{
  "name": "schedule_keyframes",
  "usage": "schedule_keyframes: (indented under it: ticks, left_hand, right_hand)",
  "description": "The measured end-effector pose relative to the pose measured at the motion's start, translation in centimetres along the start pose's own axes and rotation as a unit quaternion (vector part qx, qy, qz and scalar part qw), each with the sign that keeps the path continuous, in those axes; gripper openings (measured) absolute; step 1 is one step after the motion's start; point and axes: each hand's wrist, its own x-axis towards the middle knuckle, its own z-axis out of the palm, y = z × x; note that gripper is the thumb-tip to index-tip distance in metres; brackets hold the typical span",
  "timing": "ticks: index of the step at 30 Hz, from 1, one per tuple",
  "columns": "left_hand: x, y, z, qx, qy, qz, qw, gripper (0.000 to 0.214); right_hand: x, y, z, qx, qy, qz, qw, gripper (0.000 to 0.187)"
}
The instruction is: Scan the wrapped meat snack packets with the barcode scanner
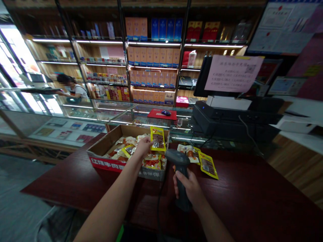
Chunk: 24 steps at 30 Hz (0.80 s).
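Pinched in my left hand [144,146] is a yellow snack packet [158,138] with a clear window showing brown food, held up over the right side of a cardboard box [108,162]. Several white and yellow packets [126,150] lie loosely inside that box. My right hand [188,185] is wrapped around the handle of a dark grey barcode scanner [178,157], whose head is close to the held packet. Its cable runs down over the table's front edge. Right of the scanner, another yellow packet [208,165] and a white sausage-like packet [189,153] rest on the table.
The dark red table [242,195] adjoins a glass counter [121,112] with a red mouse pad [153,114] and mouse. A monitor with a pink notice [230,72] stands behind on a black cash drawer [222,116]. At the far left, a person [75,89] leans on the counter.
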Motion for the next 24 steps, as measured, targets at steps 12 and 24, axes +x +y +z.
schedule_keyframes:
  ticks: [12, 24]
  left_hand:
    - [-0.5, 1.2, 2.2, -0.087, -0.071, 0.056, 0.992, 0.038]
    - [-3.3, -2.4, 16.9, 0.036, -0.128, -0.006, 0.991, 0.022]
  right_hand:
    - [-1.4, -0.6, -4.6, 0.004, 0.091, -0.029, 0.995, 0.044]
    - [-4.4, -1.9, -11.8, 0.013, 0.201, -0.061, 0.978, 0.042]
